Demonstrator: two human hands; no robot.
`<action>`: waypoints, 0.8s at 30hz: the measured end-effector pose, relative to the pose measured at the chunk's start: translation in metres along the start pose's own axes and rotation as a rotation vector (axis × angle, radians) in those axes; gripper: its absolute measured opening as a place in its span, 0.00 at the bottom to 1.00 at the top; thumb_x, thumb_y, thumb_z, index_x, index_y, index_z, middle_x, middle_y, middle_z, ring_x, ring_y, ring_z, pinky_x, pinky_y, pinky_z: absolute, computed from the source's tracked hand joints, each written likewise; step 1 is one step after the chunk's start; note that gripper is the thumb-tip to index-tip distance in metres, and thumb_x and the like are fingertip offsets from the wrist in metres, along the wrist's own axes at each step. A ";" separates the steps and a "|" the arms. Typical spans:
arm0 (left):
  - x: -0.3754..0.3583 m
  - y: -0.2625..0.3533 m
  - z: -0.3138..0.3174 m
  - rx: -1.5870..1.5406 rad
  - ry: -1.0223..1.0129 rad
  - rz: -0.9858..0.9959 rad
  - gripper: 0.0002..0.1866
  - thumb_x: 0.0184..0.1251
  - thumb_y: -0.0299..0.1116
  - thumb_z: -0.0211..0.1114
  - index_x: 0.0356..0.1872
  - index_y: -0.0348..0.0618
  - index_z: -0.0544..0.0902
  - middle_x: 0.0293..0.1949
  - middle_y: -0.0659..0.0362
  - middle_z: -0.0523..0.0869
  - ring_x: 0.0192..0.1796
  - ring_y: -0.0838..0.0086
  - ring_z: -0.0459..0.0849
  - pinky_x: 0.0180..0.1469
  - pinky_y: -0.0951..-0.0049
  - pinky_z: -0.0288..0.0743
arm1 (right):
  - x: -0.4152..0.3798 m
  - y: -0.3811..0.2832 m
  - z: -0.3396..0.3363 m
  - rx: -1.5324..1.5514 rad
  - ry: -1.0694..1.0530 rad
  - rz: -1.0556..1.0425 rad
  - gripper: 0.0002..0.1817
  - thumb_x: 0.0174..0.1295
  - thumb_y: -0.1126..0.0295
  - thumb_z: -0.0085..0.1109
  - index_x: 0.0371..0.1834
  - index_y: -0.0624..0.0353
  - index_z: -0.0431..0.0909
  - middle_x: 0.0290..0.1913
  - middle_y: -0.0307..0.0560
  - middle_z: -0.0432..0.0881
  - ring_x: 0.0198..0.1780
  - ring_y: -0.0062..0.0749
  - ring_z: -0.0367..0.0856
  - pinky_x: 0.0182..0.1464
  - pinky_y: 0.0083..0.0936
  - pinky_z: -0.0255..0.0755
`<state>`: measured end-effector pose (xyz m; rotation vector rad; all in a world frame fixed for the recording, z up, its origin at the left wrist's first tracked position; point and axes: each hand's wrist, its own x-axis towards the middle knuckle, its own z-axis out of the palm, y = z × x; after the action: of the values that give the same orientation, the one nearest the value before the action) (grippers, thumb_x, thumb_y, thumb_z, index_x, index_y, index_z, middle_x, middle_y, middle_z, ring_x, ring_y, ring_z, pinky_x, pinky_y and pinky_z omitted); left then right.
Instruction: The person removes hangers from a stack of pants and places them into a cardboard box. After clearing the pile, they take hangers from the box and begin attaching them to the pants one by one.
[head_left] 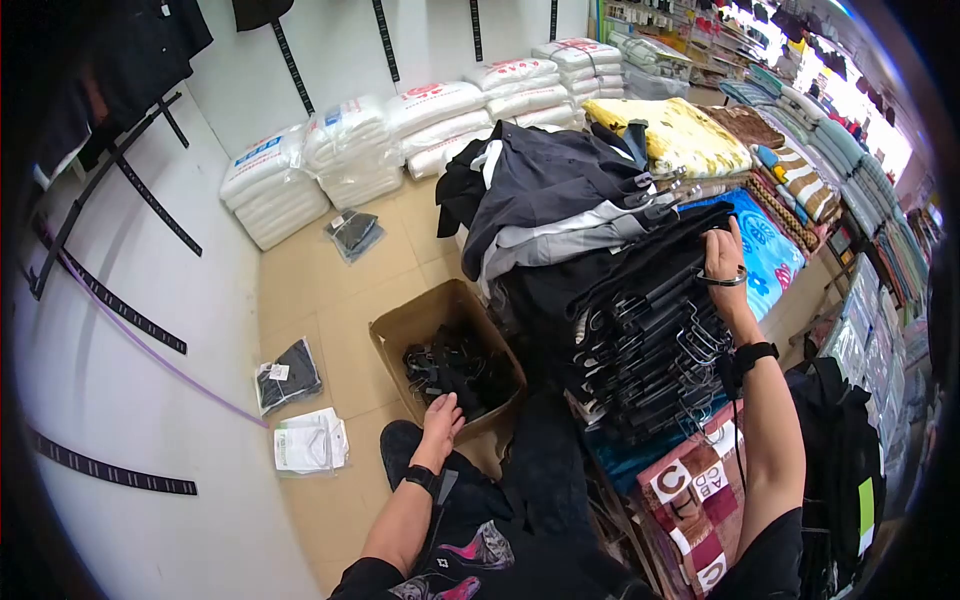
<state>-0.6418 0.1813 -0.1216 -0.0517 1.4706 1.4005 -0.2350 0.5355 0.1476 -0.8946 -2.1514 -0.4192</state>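
Observation:
My right hand (724, 262) is closed on the end of a black garment (650, 250) at the right, beside a pile of black hangers (660, 350) with metal hooks. A bracelet and a black wristband are on that arm. My left hand (440, 425) is over the near edge of an open cardboard box (395, 345), its fingers close together; whether it holds anything is too small to tell. Dark hangers or clips (450, 365) lie inside the box. Behind the hangers, dark, white and grey clothes (550, 185) are heaped.
White wrapped bundles (435, 110) line the back wall. Bagged items (290, 375) lie on the tiled floor at left. A yellow blanket (670, 130) and folded textiles are at the back right. A patterned blanket (690, 485) and black clothes (830, 450) are near my right arm.

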 end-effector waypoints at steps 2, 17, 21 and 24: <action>0.000 -0.009 -0.006 0.176 -0.033 0.014 0.37 0.76 0.46 0.68 0.78 0.37 0.66 0.72 0.49 0.75 0.69 0.62 0.78 0.69 0.62 0.72 | -0.001 0.003 0.003 -0.076 0.003 -0.062 0.09 0.75 0.78 0.46 0.43 0.71 0.77 0.39 0.55 0.80 0.48 0.50 0.82 0.82 0.51 0.58; -0.048 0.006 0.053 0.624 -0.292 0.327 0.25 0.76 0.41 0.69 0.65 0.34 0.81 0.59 0.51 0.87 0.60 0.66 0.86 0.64 0.68 0.77 | -0.004 0.008 0.007 -0.189 -0.021 -0.125 0.09 0.65 0.81 0.53 0.46 0.72 0.79 0.40 0.58 0.81 0.48 0.52 0.82 0.79 0.55 0.61; -0.111 0.073 0.138 0.501 -0.277 0.957 0.21 0.71 0.33 0.73 0.61 0.37 0.83 0.55 0.49 0.89 0.56 0.65 0.89 0.61 0.67 0.80 | -0.002 0.000 0.000 -0.201 -0.027 -0.122 0.07 0.64 0.82 0.54 0.43 0.71 0.78 0.39 0.59 0.80 0.46 0.53 0.82 0.78 0.56 0.63; -0.172 0.125 0.192 0.532 -0.276 1.371 0.19 0.63 0.32 0.78 0.54 0.40 0.86 0.50 0.53 0.90 0.54 0.59 0.88 0.59 0.65 0.79 | 0.001 -0.004 0.001 -0.061 0.038 -0.038 0.05 0.68 0.80 0.53 0.39 0.70 0.78 0.36 0.58 0.80 0.44 0.55 0.81 0.78 0.56 0.62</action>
<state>-0.5269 0.2615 0.1277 1.6772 1.5928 1.8052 -0.2391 0.5332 0.1478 -0.8732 -2.1343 -0.5190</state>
